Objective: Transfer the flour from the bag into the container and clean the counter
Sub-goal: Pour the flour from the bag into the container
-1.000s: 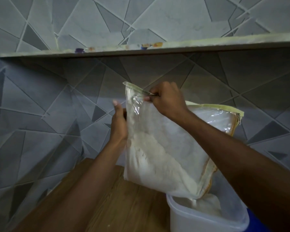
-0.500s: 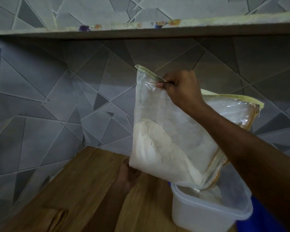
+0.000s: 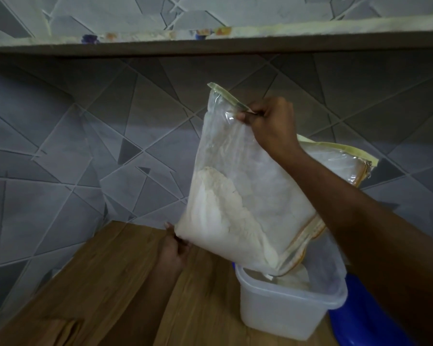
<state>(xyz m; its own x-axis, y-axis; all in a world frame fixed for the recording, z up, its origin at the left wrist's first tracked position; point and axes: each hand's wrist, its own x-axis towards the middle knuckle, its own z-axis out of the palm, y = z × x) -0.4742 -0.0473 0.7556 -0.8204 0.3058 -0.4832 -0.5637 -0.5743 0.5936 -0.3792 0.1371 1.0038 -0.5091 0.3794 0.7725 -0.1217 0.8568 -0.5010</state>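
Half-full clear bag (image 3: 248,176), right hand (image 3: 270,123) pinching top, left hand (image 3: 175,248) gripping bottom, tilted into container (image 3: 285,313)

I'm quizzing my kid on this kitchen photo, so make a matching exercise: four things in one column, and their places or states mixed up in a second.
Things:
1. bag
2. tub
3. right hand
4. left hand

States:
A. pinches the bag's top edge
B. stands on the counter, lid off
C. tilted, mouth down over the tub
D. holds the bag's bottom corner

Pairs: 1-C, 2-B, 3-A, 4-D

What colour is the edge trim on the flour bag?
Pale yellow trim, clearest in the head view.
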